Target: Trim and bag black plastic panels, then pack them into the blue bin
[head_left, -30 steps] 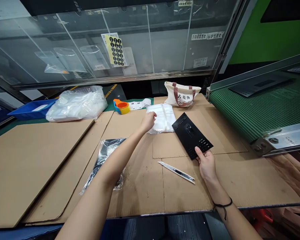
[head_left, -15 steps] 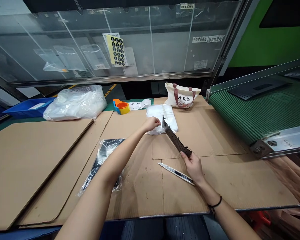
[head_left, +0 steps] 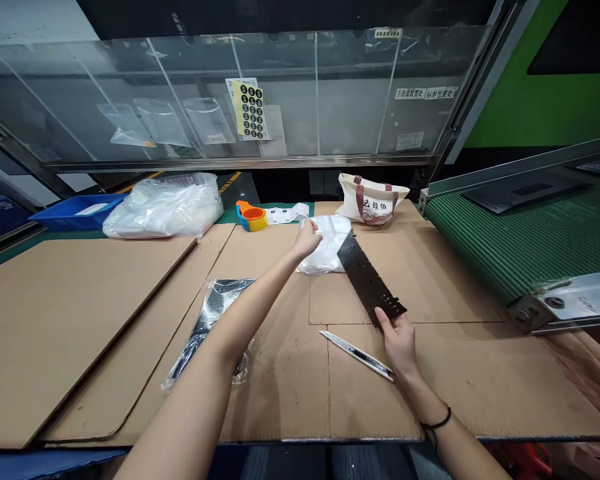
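Note:
My right hand (head_left: 400,341) grips the lower end of a flat black panel (head_left: 369,279) with slots and small tabs along its edges. The panel is tilted above the cardboard, its far end near the stack of clear plastic bags (head_left: 330,257). At the left side of that stack is my left hand (head_left: 309,239), its fingers curled together; whether a bag is pinched in them is hidden. A slim utility knife (head_left: 357,355) lies left of my right wrist. Partly behind my left forearm rests a black part in a clear plastic bag (head_left: 207,327).
A green conveyor belt (head_left: 485,233) carrying a dark panel (head_left: 527,191) borders the right. Along the back are a cloth tote bag (head_left: 373,203), a tape dispenser (head_left: 253,217), a bulging plastic bag (head_left: 165,207) and a blue tray (head_left: 75,215). Cardboard sheets (head_left: 90,300) cover the left.
The black panel has turned so its broad face shows more. My left hand has risen slightly, still by the bag stack. The whole view has shifted a little.

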{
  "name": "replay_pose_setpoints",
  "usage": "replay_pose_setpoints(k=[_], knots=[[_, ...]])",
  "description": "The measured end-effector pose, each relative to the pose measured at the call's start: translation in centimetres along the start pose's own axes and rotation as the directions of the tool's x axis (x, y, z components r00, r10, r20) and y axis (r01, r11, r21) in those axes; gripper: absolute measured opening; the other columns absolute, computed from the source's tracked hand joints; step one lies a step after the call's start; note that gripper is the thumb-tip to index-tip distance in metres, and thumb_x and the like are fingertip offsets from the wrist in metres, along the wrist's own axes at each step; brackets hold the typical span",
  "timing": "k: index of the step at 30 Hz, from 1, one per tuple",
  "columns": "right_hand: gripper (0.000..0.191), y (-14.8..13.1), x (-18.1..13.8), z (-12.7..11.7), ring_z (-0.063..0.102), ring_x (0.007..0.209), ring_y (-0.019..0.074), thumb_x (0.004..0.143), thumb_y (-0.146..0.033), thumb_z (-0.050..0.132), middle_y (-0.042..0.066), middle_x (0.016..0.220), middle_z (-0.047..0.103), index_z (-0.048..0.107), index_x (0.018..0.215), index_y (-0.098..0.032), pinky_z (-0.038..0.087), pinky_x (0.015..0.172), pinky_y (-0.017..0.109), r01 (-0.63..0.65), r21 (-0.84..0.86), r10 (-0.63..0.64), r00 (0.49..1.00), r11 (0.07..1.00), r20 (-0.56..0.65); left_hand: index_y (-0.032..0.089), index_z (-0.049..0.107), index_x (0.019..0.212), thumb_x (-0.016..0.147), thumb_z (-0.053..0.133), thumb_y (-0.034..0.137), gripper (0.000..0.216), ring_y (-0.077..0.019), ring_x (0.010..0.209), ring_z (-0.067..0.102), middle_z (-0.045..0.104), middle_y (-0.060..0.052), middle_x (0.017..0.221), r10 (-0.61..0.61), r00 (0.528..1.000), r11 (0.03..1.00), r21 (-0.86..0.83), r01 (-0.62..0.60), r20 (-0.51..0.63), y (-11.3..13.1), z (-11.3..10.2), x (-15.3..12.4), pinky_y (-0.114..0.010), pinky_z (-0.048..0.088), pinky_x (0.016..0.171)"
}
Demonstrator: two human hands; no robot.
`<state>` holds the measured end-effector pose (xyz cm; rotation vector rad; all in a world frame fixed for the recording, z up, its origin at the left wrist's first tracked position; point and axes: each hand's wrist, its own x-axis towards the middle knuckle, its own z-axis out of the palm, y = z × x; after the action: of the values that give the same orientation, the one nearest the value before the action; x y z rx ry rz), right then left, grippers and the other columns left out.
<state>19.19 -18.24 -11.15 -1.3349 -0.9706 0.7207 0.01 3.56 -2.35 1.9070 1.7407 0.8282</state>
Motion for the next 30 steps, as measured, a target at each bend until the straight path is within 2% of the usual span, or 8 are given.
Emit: replay_pose_setpoints(k=[4,8,12,14,17,19,25,30], knots=[[0.051,0.2,0.5,-0.3,0.062,0.106,0.0297,0.074,-0.054,0.068,0.014,0.109,0.072,0.069,0.105,-0.013,0.042,0.099,0.045,-0.040,0.056,0.044,0.997,0.998,-0.060,0.015,0.061,0.100,0.089,0.056,0.028,0.018,-0.0205,0.088,0.060,0.066,-0.007,0.097,0.043,0.999,0.993,0.111,-0.040,-0.027,-0.4,-3.1,-0.4,-0.034,0.047,0.077],[0.052,0.1,1.0,-0.5,0.061,0.111,0.0316,0.067,-0.054,0.075,0.015,0.110,0.072,0.070,0.097,-0.012,0.038,0.105,0.047,-0.093,0.143,0.105,0.991,0.985,-0.077,0.014,0.063,0.090,0.095,0.035,0.034,0.035,-0.0231,0.085,0.061,0.068,-0.010,0.089,0.011,0.995,0.984,0.178,0.008,-0.101,-0.9,-5.7,-1.0,-0.030,0.042,0.069],[0.057,-1.2,0.5,-1.4,0.063,0.111,0.0290,0.062,-0.058,0.077,0.011,0.115,0.071,0.069,0.100,-0.017,0.041,0.104,0.046,-0.166,0.275,0.182,0.983,0.947,-0.035,0.016,0.065,0.066,0.086,0.052,0.038,0.032,-0.0187,0.065,0.059,0.065,-0.004,0.063,0.046,0.998,0.975,0.215,-0.055,0.048,-0.8,-5.0,-3.1,-0.027,0.039,0.061],[0.054,-2.3,-0.5,-2.1,0.068,0.101,0.0292,0.059,-0.054,0.081,0.011,0.107,0.073,0.071,0.097,-0.017,0.049,0.096,0.047,-0.276,0.334,0.266,0.961,0.901,0.077,0.016,0.065,0.057,0.084,0.055,0.037,0.036,-0.0173,0.057,0.057,0.059,-0.003,0.052,0.048,0.991,0.971,0.228,-0.076,0.127,-0.6,-4.1,-4.2,-0.026,0.039,0.058],[0.045,-3.7,-2.7,-2.9,0.072,0.087,0.0280,0.055,-0.042,0.087,0.011,0.091,0.076,0.073,0.089,-0.015,0.057,0.084,0.044,-0.564,0.415,0.467,0.825,0.714,0.318,0.015,0.072,0.067,0.087,0.050,0.038,0.038,-0.0158,0.052,0.056,0.058,-0.001,0.049,0.070,0.975,0.965,0.233,-0.120,0.213,0.0,-3.2,-5.4,-0.025,0.040,0.055],[0.042,-4.2,-4.0,-3.0,0.072,0.083,0.0243,0.053,-0.036,0.090,0.008,0.087,0.077,0.074,0.086,-0.015,0.059,0.079,0.037,-0.676,0.466,0.550,0.736,0.571,0.394,0.015,0.075,0.080,0.090,0.048,0.038,0.036,-0.0158,0.055,0.059,0.063,-0.002,0.053,0.116,0.959,0.954,0.241,-0.180,0.260,0.6,-3.0,-6.2,-0.025,0.042,0.057],[0.045,-4.6,-5.5,-1.8,0.070,0.069,0.0128,0.046,-0.029,0.094,0.003,0.085,0.077,0.074,0.084,-0.015,0.058,0.062,0.019,-0.598,0.622,0.577,0.770,0.505,0.271,0.015,0.074,0.095,0.094,0.044,0.030,0.033,-0.0242,0.086,0.068,0.074,-0.014,0.092,0.256,0.916,0.844,0.391,-0.368,0.310,2.4,-2.5,-9.1,-0.032,0.047,0.077],[0.047,-5.0,-6.0,-0.8,0.070,0.071,0.0120,0.046,-0.028,0.095,0.003,0.086,0.077,0.073,0.086,-0.015,0.059,0.064,0.018,-0.597,0.639,0.579,0.767,0.485,0.276,0.013,0.068,0.106,0.095,0.039,0.023,0.032,-0.0291,0.086,0.070,0.072,-0.018,0.090,0.277,0.902,0.727,0.541,-0.423,0.332,2.8,-2.2,-11.1,-0.038,0.050,0.073]])
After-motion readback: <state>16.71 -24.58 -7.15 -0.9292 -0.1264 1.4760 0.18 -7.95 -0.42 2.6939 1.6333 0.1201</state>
